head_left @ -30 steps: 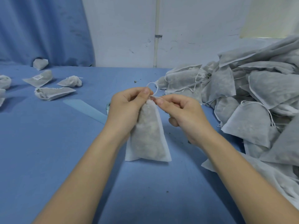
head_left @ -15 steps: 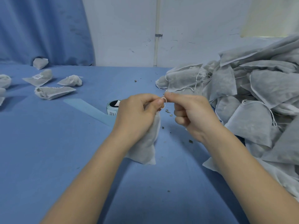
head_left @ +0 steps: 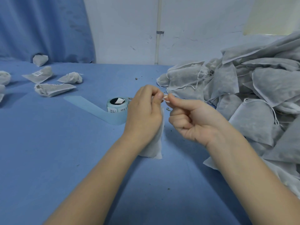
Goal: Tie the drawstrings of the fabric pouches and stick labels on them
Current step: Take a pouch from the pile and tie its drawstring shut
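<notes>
A white fabric pouch [head_left: 155, 146] hangs below my left hand [head_left: 144, 111], which grips its gathered neck; most of the pouch is hidden behind that hand. My right hand [head_left: 193, 119] pinches the thin white drawstring loop [head_left: 165, 97] between thumb and forefinger, right against my left thumb tip. A roll of labels [head_left: 117, 105] on light blue backing tape stands on the blue table [head_left: 56, 151] just left of my left hand.
A big heap of grey-white pouches [head_left: 253, 95] with loose strings fills the right side. Several pouches [head_left: 53, 88] lie at the far left, one bearing a label [head_left: 38, 73]. A blue curtain [head_left: 45, 26] and white wall stand behind the table. Small crumbs dot the cloth.
The large string loop has shrunk to a small one between my fingertips. My left hand has closed round the pouch's neck and hides most of it; the label roll has come into view.
</notes>
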`<action>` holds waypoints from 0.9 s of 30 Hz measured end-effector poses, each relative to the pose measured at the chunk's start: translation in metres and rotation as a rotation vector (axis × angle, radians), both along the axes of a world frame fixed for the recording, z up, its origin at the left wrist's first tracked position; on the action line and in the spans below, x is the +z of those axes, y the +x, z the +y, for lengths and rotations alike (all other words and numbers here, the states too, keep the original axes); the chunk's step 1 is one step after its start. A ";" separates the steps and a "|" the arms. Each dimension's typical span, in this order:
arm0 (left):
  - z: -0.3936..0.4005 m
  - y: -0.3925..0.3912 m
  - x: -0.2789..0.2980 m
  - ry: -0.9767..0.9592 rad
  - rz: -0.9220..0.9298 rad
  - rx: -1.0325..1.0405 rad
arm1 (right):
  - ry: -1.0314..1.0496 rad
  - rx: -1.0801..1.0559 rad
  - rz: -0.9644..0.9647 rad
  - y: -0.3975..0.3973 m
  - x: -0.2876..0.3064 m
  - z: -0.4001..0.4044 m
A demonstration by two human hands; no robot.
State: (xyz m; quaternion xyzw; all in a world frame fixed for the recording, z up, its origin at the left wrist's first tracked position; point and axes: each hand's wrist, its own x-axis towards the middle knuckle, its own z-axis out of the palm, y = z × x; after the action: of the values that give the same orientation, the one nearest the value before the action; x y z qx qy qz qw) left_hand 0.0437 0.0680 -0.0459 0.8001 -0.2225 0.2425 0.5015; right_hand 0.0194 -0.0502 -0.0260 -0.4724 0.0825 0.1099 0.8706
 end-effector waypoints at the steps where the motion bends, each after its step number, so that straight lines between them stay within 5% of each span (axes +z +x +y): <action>1: -0.002 -0.001 -0.001 -0.024 -0.012 -0.015 | 0.066 0.012 0.028 0.000 0.000 -0.001; 11: -0.005 -0.005 -0.007 -0.067 -0.511 0.245 | 0.103 -0.108 -0.043 -0.004 0.004 0.001; 16: 0.001 0.001 -0.006 0.078 -0.701 0.371 | -0.207 -0.274 -0.211 -0.006 0.001 0.000; 21: -0.001 -0.007 0.000 0.080 -0.459 0.386 | -0.649 -0.417 -0.532 -0.007 -0.003 -0.002; 27: -0.004 -0.017 0.014 -0.084 0.085 0.152 | -0.572 -0.404 -0.573 0.003 -0.015 0.015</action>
State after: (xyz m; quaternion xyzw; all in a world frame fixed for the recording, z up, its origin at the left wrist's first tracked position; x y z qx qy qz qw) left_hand 0.0267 0.0644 -0.0316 0.8025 -0.1294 0.2550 0.5236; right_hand 0.0223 -0.0348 -0.0411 -0.6799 -0.0443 -0.2248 0.6966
